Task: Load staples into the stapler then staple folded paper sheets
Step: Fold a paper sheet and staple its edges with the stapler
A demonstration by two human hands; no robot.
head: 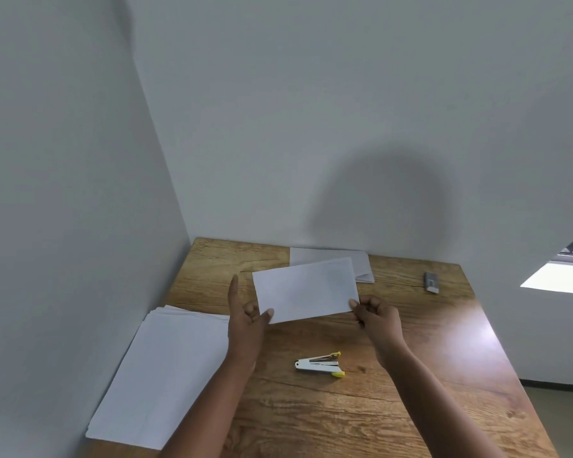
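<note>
The brown wood-grain table sits pushed into a corner, with grey walls along its far and left edges; its right edge falls away to open floor. The middle and right of the top lie mostly bare, leaving free room around the small white stapler with yellow tips, which lies on its side between the two forearms, nearer the person than the held sheet.

Both arms reach forward from the near edge. The left hand pinches the lower left corner of a folded white paper sheet between thumb and curled fingers (its index finger sticks straight up, off the paper). The right hand grips the lower right corner, fingers curled under. The sheet is held just above the table, tilted slightly.

A stack of flat white sheets lies along the left edge, and a pile of folded white sheets rests by the far wall. A small grey staple box lies near the far right corner, well apart from the stapler.
</note>
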